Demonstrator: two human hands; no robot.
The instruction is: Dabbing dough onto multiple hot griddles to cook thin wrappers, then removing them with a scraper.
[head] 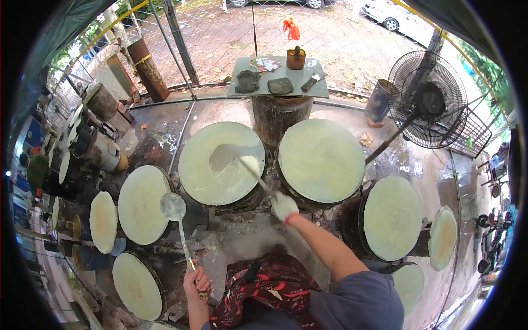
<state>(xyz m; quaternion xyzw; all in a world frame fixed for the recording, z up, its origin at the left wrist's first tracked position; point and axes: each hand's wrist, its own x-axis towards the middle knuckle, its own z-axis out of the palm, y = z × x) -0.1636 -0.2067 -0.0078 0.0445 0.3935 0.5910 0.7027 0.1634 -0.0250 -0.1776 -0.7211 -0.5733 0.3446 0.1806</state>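
My left hand is closed around the handle of a metal ladle, whose batter-coated bowl is beside the left round griddle. My right hand, in a pale glove with a red band at the wrist, grips the handle of a spreading tool. The tool reaches over the upper left griddle, where pale batter lies unevenly around a greyish patch. The tool's far end is hard to make out. The upper right griddle carries an even pale green-yellow layer.
Ahead, a small table holds dark cloths, a knife and an amber container. A standing fan is at the right. More coated griddles flank me; browned round sheets lie farther out. A person is at far left.
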